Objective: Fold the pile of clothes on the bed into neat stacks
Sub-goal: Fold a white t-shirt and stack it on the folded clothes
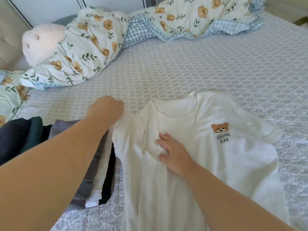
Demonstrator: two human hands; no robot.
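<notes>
A cream T-shirt (208,157) with a small bear print and the words "JOGGING BEAR" lies face up on the bed, neck away from me. My left hand (106,109) grips its left shoulder, fingers curled into the fabric. My right hand (173,154) presses flat on the chest of the shirt with straight fingers, and the cloth wrinkles under it. Folded dark, grey and white clothes (93,165) lie stacked to the left of the shirt, partly hidden by my left forearm.
The bed sheet (183,67) is grey-blue with a small pattern. A floral pillow (80,49) and a pink plush toy (41,42) lie at the back left. A crumpled floral and checked duvet (191,22) runs along the far side.
</notes>
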